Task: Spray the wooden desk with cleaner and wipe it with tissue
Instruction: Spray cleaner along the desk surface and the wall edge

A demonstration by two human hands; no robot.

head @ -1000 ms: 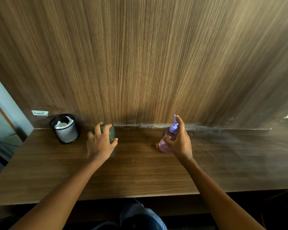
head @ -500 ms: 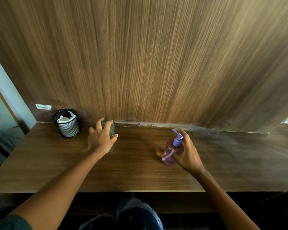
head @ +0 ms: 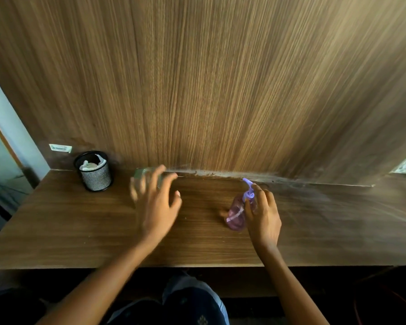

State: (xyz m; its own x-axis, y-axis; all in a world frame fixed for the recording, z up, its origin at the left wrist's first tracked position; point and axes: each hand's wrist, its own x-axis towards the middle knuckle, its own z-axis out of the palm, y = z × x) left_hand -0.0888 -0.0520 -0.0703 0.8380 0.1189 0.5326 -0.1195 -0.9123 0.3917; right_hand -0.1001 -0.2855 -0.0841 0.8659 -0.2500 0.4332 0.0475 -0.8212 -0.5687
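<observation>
Spray bottle tilted on the counter, tissue tucked in a mesh cup

The cleaner was in a small, clear pink-purple spray bottle [head: 237, 213] with a lilac pump nozzle; it leaned over, its base toward the front edge and its nozzle pointing up toward the back panel, right of the counter's middle, with fingers wrapped round its right side. The wooden counter [head: 80, 231] was a long brown slab with straight grain running side to side, with a pale dusty line of grime where it met the back panel and a duller, hazy patch to the right. White tissue [head: 90, 164] sat crumpled inside a black mesh cup [head: 95, 175] standing upright at the back left corner.
</observation>
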